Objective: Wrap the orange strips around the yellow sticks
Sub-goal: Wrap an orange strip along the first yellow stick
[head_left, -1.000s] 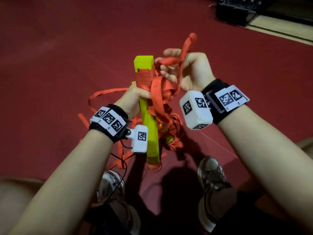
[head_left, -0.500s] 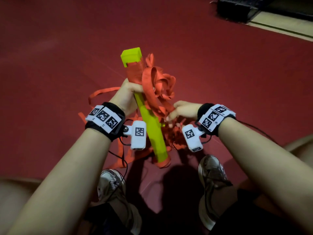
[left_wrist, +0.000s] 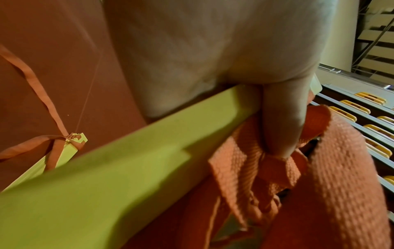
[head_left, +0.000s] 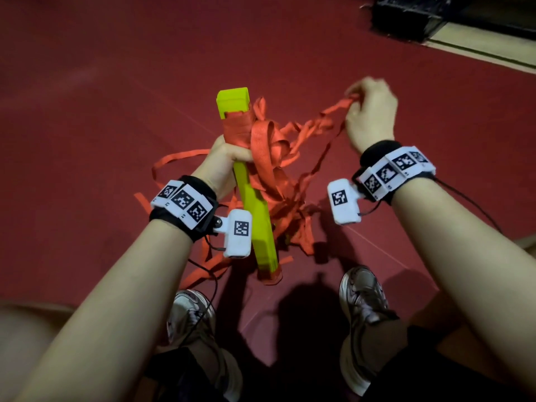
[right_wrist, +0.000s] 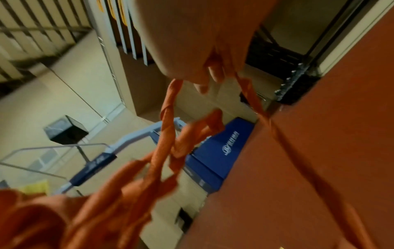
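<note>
My left hand grips a yellow stick near its upper part and holds it nearly upright over the red floor. A band of orange strip is wound round the stick just under its top end. A loose tangle of orange strips hangs beside the stick. My right hand pinches one strip up and to the right, away from the stick. In the left wrist view my fingers curl round the yellow stick and bunched strip. In the right wrist view my fingertips pinch twisted strips.
More orange strips lie on the red floor behind the left wrist. A second yellow stick with a strip tied on lies on the floor. My two shoes are below the stick. A dark box stands far right.
My right hand went down beside the stick's middle, then rose up and to the right, drawing a strip out of the tangle. The left hand kept its grip on the stick.
</note>
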